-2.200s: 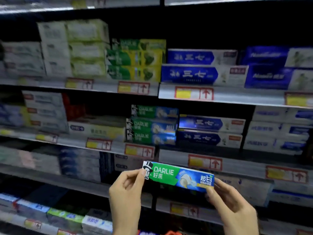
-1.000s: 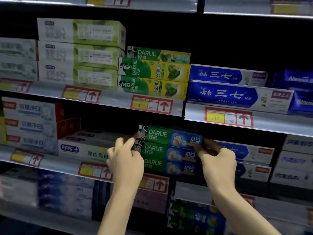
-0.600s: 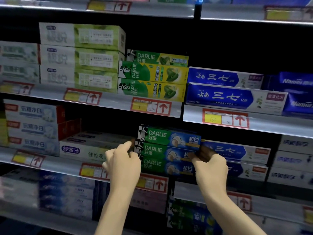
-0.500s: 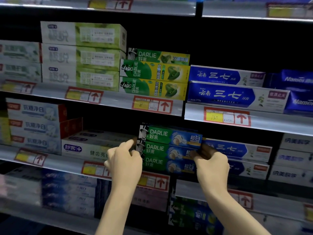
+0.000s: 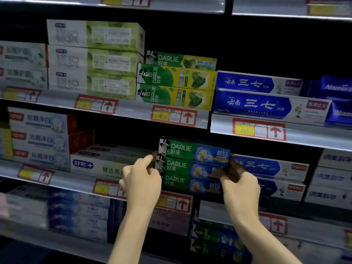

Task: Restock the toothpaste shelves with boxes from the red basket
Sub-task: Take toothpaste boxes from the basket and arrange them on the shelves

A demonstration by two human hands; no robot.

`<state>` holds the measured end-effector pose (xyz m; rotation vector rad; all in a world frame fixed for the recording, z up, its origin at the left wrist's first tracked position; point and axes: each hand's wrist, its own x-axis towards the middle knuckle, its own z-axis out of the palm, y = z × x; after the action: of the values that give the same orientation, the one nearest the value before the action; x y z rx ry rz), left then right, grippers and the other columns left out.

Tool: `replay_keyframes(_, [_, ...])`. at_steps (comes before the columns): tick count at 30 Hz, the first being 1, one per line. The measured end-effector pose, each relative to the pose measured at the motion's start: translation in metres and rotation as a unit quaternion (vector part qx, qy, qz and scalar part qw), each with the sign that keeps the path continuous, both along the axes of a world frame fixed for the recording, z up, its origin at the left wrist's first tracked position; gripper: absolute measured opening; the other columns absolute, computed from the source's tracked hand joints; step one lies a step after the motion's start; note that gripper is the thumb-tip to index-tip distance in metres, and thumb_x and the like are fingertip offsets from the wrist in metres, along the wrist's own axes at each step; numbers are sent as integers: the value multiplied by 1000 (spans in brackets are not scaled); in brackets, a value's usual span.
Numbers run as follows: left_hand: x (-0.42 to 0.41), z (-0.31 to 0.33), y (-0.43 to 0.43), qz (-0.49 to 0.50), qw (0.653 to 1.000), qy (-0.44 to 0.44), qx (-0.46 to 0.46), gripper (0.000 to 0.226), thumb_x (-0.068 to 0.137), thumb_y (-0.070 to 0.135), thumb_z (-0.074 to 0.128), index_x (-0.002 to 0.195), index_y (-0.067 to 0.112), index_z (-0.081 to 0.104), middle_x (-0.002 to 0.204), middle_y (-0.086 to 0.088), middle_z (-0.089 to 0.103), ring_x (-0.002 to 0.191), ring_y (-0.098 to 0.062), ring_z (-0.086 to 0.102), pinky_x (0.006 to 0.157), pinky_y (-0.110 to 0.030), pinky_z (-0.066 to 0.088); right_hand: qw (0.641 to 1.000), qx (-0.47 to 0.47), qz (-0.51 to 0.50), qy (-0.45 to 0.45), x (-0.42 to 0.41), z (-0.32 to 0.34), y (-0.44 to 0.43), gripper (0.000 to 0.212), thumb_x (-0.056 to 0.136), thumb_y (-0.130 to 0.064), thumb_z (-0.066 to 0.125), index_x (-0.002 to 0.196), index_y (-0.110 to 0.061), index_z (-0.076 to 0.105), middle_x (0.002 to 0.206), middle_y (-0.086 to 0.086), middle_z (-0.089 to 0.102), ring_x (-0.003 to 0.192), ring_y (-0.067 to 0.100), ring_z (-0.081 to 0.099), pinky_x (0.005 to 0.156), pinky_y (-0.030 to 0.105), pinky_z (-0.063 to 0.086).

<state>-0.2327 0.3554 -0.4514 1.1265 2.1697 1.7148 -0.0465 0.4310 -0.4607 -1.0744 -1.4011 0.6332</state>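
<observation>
Three matching toothpaste boxes, green at the left and blue at the right, printed DARLIE. They lie flat in one stack on the middle shelf (image 5: 76,182), long faces forward: the top box (image 5: 194,150) on the middle box (image 5: 182,166) on the bottom box (image 5: 188,182). At the stack's left end, the left hand (image 5: 142,180) touches with its forefinger. The right hand (image 5: 240,185) curls its fingers over the middle box's right end.

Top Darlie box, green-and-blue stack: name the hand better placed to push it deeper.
Left, probably: the left hand points its index finger at the left end of the top Darlie box; the right hand sits lower, at the right end of the middle Darlie box.
</observation>
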Motion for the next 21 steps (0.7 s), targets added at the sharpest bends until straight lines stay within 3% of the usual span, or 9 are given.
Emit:
replay_keyframes(4, [-3, -5, 4, 4, 1000, 18, 9, 46, 103, 8, 48, 145, 24, 54, 141, -10, 55, 135, -22, 30, 104, -42, 24, 1000, 0, 5, 6, 0, -3, 3, 40, 98, -6, 65, 135, -18, 67, 83, -8, 72, 55, 14, 52, 41, 14, 39])
replay_keyframes(8, [-4, -7, 7, 8, 1000, 12, 0, 47, 102, 8, 48, 144, 27, 55, 143, -10, 53, 130, -27, 33, 93, -38, 21, 1000, -14, 10, 19, 2, -6, 7, 38, 99, -7, 63, 135, -18, 67, 70, 1, 68, 46, 11, 43, 38, 18, 36])
replay_keyframes(15, [2, -1, 1, 13, 1000, 1, 18, 47, 102, 7, 50, 146, 24, 54, 137, -16, 54, 133, -30, 33, 109, -44, 24, 998, -17, 32, 42, 2, -6, 5, 36, 100, -11, 64, 135, -18, 67, 67, 1, 65, 49, 12, 42, 38, 18, 34])
replay_keyframes(17, [2, -1, 0, 16, 1000, -12, 17, 50, 102, 4, 46, 146, 25, 54, 139, -17, 48, 130, -37, 36, 110, -46, 26, 998, -10, 34, 45, 2, -2, 1, 37, 99, -11, 65, 135, -18, 66, 79, -6, 69, 60, 10, 52, 47, 11, 42])
replay_keyframes(19, [-4, -5, 3, 28, 999, -18, 28, 55, 99, 0, 44, 145, 29, 55, 138, -17, 52, 123, -46, 45, 110, -51, 32, 998, -10, 33, 55, 3, 3, -4, 42, 97, -11, 68, 138, -18, 64, 100, -10, 73, 85, 5, 65, 75, 14, 53])
replay_keyframes(21, [-8, -5, 3, 35, 997, -26, 69, 57, 95, 1, 46, 140, 34, 59, 117, -14, 67, 103, -47, 58, 105, -64, 43, 996, -9, 36, 75, 8, 6, -9, 45, 95, -12, 71, 138, -21, 64, 111, -12, 74, 100, -2, 66, 87, 18, 51])
